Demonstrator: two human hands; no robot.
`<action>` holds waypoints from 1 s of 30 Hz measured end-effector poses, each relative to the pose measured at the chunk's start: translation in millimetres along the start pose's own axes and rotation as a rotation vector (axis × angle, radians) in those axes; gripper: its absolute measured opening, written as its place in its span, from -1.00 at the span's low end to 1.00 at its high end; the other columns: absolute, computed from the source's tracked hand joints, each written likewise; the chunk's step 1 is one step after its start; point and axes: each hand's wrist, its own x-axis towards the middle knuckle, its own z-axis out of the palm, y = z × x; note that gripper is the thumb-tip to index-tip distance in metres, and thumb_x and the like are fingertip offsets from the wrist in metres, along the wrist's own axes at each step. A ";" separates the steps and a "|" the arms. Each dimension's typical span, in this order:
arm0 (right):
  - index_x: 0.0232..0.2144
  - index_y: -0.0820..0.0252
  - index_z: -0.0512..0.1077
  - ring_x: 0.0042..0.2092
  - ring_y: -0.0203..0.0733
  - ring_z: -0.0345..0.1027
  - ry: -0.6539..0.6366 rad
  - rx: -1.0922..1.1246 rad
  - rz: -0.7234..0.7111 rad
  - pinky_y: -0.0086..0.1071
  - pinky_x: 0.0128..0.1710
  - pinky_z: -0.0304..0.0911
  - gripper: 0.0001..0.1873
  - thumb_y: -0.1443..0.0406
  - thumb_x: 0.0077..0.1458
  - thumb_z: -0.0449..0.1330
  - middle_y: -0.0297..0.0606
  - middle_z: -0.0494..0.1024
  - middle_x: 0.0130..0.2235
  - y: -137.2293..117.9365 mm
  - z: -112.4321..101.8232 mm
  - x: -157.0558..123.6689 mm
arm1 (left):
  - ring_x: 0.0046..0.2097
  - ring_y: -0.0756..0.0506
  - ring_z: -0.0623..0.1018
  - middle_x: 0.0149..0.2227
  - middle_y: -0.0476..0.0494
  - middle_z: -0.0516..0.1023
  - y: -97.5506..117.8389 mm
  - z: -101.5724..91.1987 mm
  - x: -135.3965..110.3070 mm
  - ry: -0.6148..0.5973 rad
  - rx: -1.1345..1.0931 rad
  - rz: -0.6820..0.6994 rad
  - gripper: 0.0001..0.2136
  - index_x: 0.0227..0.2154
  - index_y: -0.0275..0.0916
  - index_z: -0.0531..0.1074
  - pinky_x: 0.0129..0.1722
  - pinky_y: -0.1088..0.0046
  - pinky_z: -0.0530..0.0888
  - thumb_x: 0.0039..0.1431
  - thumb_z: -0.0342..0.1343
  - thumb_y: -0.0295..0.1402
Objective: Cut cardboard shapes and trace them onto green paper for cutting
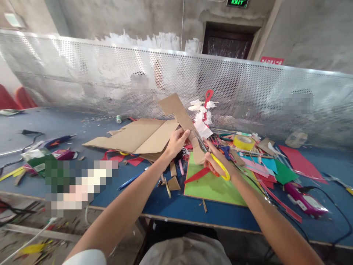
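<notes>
My left hand point(178, 141) grips a brown cardboard strip point(180, 112) that tilts up and to the left, with a wider flap at its top. Around the yellow handles of a pair of scissors point(222, 167) my right hand point(213, 160) is closed. The blades point up and left along the strip's right edge; whether they bite into it I cannot tell. Below both hands lies a lime green sheet point(217, 187), with a red paper strip point(197, 175) at its left edge. A large folded cardboard sheet point(138, 136) rests left of my left hand.
Yellow tape point(244, 142), coloured paper and sticks crowd the table right of my hands. A purple box with a black cord point(306, 200) sits near the right front. A perforated metal screen point(110, 77) bounds the back. A blue pen point(132, 179) lies front left.
</notes>
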 end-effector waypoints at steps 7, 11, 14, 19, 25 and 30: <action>0.47 0.17 0.13 -0.66 -0.27 0.18 0.034 -0.192 -0.012 -0.48 -0.68 0.10 -0.17 -0.19 0.39 -0.10 -0.39 0.34 -0.61 -7.5 3.7 -3.1 | -0.53 0.03 0.44 -0.54 0.01 0.45 3.2 3.2 -1.4 -0.005 -0.074 -0.024 -0.49 -0.43 -0.28 0.46 -0.51 0.50 0.44 0.09 0.30 0.15; 0.48 0.18 0.10 -0.70 -0.30 0.13 0.037 -0.183 0.004 -0.49 -0.70 0.05 -0.18 -0.17 0.41 -0.12 -0.42 0.32 -0.63 -9.4 8.2 -2.9 | -0.53 0.04 0.43 -0.53 0.02 0.44 1.3 4.8 -2.1 0.018 -0.146 -0.064 -0.50 -0.42 -0.28 0.46 -0.50 0.52 0.44 0.06 0.35 0.13; 0.50 0.16 -0.01 -0.70 -0.32 0.12 0.052 -0.118 0.009 -0.50 -0.71 0.06 -0.14 -0.19 0.39 -0.08 -0.46 0.34 -0.60 -8.8 9.9 -2.7 | -0.54 0.04 0.43 -0.54 0.02 0.44 0.3 4.5 -3.0 0.024 -0.146 -0.070 -0.50 -0.42 -0.29 0.47 -0.50 0.51 0.44 0.06 0.34 0.13; 0.52 0.18 -0.21 -0.69 -0.31 0.16 0.064 -0.004 0.044 -0.48 -0.72 0.10 0.02 -0.25 0.32 0.01 -0.46 0.40 -0.55 -7.0 9.0 -1.9 | -0.54 0.00 0.47 -0.54 -0.04 0.48 1.7 6.5 -5.7 -0.019 -0.030 -0.052 -0.50 -0.44 -0.28 0.45 -0.51 0.48 0.44 0.13 0.29 0.14; 0.51 0.22 -0.08 -0.69 -0.23 0.20 0.091 -0.092 0.054 -0.40 -0.70 0.16 0.00 -0.28 0.33 -0.08 -0.42 0.37 -0.59 -10.2 10.7 -2.9 | -0.54 0.00 0.48 -0.50 -0.07 0.53 2.7 13.7 -8.6 -0.012 -0.036 -0.044 -0.53 -0.46 -0.26 0.43 -0.52 0.47 0.42 0.17 0.27 0.10; 0.45 0.14 0.16 -0.26 0.06 0.61 0.136 -0.337 -0.034 -0.14 -0.21 0.50 -0.19 -0.19 0.40 -0.12 -0.11 0.65 -0.29 -6.6 7.6 0.6 | -0.56 0.00 0.47 -0.56 -0.02 0.49 -0.7 15.5 -9.0 -0.022 -0.097 -0.103 -0.55 -0.45 -0.26 0.44 -0.52 0.48 0.44 0.13 0.32 0.08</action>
